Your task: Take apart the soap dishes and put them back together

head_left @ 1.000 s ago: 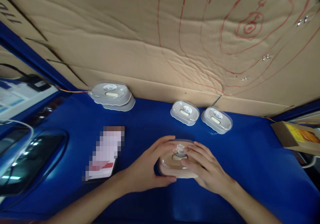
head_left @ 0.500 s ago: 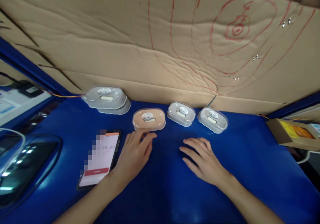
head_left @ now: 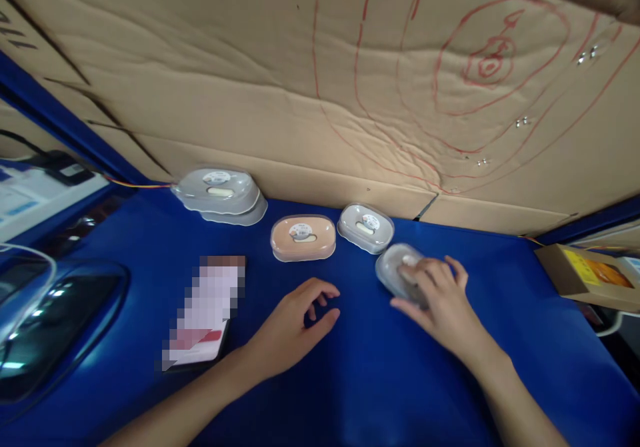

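Observation:
My right hand grips a grey oval plastic box, fingers over its lid and thumb along its near side. The box looks tilted and slightly blurred, and the hand covers its right part. My left hand hovers over the blue table with loosely curved fingers, thumb apart and nothing held. Beyond it lies a peach oval box with a clear lid and round label. A similar grey box rests to the right of the peach one. Two more grey boxes are stacked at the back left.
A phone lies left of my left hand. Farther left is a dark glossy object with a cable. A cardboard wall with red drawn lines borders the table's back. A small carton stands at the right edge.
My right hand has moved forward and right, taken hold of the rightmost grey box and drawn it nearer. My left hand has moved back from the peach box and a little right.

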Demonstrator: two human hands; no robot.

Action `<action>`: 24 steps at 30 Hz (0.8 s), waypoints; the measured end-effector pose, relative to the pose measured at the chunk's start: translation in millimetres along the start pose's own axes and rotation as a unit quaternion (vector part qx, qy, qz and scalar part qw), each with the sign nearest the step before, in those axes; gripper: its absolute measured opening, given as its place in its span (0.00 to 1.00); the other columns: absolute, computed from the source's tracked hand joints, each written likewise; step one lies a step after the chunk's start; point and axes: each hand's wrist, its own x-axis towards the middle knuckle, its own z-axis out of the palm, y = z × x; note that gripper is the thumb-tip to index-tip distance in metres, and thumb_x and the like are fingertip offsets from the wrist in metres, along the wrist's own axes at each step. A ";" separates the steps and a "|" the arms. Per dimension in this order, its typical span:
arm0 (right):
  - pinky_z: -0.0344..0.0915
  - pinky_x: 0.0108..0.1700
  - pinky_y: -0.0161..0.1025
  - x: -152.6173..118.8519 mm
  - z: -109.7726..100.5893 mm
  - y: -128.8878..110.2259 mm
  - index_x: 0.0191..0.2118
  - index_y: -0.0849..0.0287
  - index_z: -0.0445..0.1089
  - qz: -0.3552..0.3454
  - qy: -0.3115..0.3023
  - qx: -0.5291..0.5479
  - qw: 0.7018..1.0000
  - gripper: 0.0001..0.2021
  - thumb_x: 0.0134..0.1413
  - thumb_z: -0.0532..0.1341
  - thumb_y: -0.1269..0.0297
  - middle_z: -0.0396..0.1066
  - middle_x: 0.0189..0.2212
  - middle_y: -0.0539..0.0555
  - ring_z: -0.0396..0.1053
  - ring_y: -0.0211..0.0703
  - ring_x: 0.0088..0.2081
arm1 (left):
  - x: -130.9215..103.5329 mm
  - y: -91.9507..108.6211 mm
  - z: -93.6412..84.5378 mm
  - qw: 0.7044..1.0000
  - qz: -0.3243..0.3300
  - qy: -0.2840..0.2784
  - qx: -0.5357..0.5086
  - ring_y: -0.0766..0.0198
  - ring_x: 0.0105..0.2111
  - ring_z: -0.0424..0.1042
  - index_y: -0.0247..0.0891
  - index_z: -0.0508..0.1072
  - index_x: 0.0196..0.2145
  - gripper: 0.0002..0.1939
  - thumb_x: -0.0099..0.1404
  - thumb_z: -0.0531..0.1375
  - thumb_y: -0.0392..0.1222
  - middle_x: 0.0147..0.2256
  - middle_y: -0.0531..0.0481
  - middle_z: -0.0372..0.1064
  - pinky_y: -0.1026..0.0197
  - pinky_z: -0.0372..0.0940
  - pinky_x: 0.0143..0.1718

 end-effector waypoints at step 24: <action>0.48 0.71 0.74 -0.5 21.3 -35.1 0.74 0.52 0.55 -0.103 -0.070 0.061 0.990 0.29 0.72 0.52 0.73 0.57 0.73 0.62 0.49 0.59 0.76 | -21.8 -2.4 -34.2 0.966 0.077 -0.238 0.064 0.36 0.65 0.66 0.57 0.63 0.70 0.57 0.45 0.78 0.60 0.66 0.43 0.63 0.41 0.68 0.62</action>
